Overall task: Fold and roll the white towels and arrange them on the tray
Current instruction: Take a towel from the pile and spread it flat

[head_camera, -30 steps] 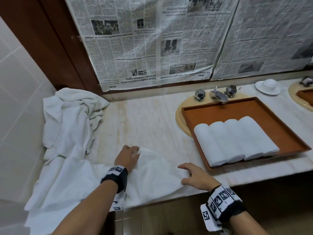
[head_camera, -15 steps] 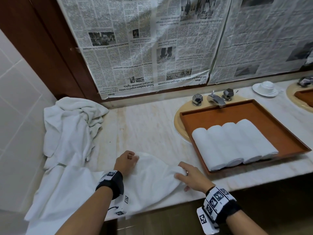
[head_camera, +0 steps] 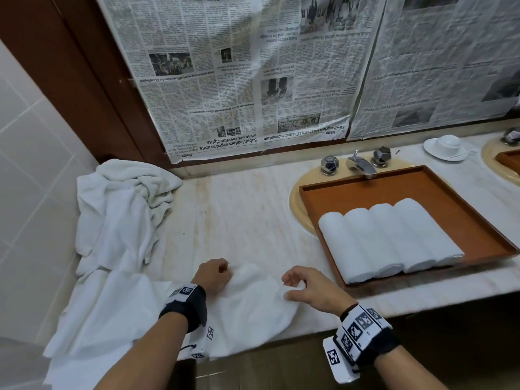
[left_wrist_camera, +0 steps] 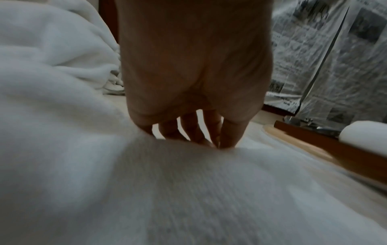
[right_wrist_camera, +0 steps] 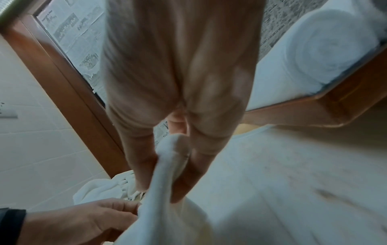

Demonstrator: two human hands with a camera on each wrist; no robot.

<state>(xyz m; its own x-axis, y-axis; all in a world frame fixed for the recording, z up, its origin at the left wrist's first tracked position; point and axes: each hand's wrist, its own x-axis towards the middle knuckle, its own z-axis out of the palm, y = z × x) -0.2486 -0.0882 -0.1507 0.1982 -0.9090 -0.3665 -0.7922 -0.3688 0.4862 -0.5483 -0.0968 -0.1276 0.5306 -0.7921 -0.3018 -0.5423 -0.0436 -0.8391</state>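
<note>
A: Head view, item one: white towel (head_camera: 247, 311), near edge of the counter (head_camera: 239, 218), partly draped over it. We judge it soft, light, limp; best taken by its far corners.
B: Left hand (head_camera: 213, 278) curled, pinching the far left edge. Right hand (head_camera: 306, 289) pinching the far right edge. Four rolled towels (head_camera: 391, 240) lie side by side in the tray (head_camera: 450, 192), right.
A: Left wrist view: fingers (left_wrist_camera: 230, 132) bent down onto the cloth, thumb meeting a fingertip.
B: Right wrist view: towel edge (right_wrist_camera: 167, 159) clamped between thumb and fingers; we note the wrist raised, fingers pointing down.
</note>
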